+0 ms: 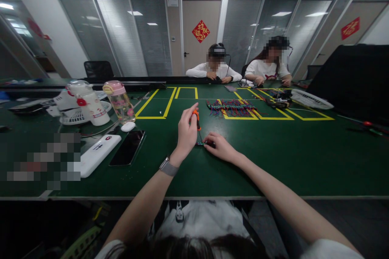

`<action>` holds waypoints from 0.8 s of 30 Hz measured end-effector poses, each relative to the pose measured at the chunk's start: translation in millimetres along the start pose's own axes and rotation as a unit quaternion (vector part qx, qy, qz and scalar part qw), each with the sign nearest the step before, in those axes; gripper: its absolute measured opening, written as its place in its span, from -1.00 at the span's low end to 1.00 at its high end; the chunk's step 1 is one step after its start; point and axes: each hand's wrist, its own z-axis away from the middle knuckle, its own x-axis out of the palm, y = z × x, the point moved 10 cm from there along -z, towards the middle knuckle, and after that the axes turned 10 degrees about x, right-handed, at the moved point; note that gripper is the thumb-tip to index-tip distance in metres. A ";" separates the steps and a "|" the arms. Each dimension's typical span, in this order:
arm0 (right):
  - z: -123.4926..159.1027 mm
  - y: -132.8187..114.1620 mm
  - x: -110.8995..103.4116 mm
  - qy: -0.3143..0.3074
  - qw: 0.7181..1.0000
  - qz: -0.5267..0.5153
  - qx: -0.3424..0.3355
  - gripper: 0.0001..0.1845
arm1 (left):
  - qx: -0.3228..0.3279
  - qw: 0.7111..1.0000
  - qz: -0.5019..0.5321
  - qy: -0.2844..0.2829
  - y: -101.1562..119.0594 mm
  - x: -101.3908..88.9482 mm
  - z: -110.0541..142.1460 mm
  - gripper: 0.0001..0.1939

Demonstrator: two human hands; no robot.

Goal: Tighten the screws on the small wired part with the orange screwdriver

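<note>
My left hand (187, 129) is closed round the handle of an orange-and-black screwdriver (198, 122), whose shaft points down to the table. At its tip lies a small green circuit board (199, 144), flat on the tabletop. My right hand (221, 145) pinches the board's right end, fingers bent and resting on the table. Part of the board is hidden beneath those fingers. Beyond my hands lies a row of similar boards with red and blue wires (232, 107).
On the green table (288, 158), yellow tape marks out rectangles. At left are a black phone (127, 148), a white power bank (100, 156), a white earbud case (128, 126), a pink-lidded bottle (120, 99) and a white bottle (95, 107). Two people sit across the table.
</note>
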 end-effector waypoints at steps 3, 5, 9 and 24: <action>0.4 0.2 -0.6 0.004 1.000 -0.003 -0.001 -0.91 | 0.009 1.000 -0.002 0.004 -0.6 -0.4 -0.1 -0.69; 0.5 0.5 -0.5 0.006 1.000 -0.003 -0.004 -0.91 | 0.022 0.999 -0.030 -0.003 1.7 1.0 0.6 -0.68; 0.5 1.9 0.2 0.009 1.000 0.002 -0.006 -0.90 | 0.040 0.997 -0.048 -0.038 6.3 9.3 2.7 -0.57; 0.6 2.6 0.6 0.003 1.000 0.002 0.000 -0.89 | 0.045 0.993 -0.106 -0.002 13.8 -3.6 1.3 -0.65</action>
